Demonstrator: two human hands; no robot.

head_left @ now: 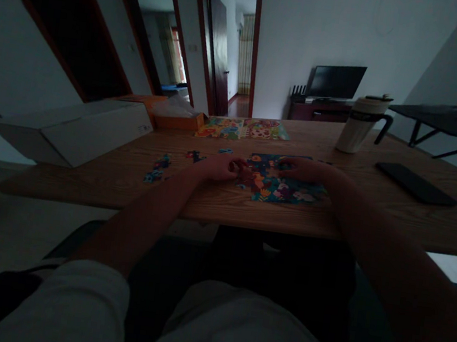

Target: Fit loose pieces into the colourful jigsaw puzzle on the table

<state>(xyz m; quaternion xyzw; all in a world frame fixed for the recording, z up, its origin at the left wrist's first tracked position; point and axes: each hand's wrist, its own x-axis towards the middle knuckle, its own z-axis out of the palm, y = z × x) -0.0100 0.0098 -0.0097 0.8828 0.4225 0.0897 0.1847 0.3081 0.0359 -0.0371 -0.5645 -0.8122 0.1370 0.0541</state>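
At the wooden desk point(173, 203), the left hand point(218, 168) curls its fingers together at the left edge of the partly built jigsaw puzzle point(281, 181), and I cannot tell whether they clamp a piece. The right hand point(304, 170) rests palm-down and open on the puzzle, whose long axis runs across the desk. Loose pieces point(157, 168) lie left of the puzzle, a picture sheet point(242, 129) beyond it, and a handled mug point(361, 124) and black phone point(416, 183) to its right.

One camera worn on my head, looking forward and down past my chest, my left hand point(218, 168) and right hand point(304, 170) fairly near, the wooden table point(325, 141) ahead, a doorway point(224, 41) far off at the top.
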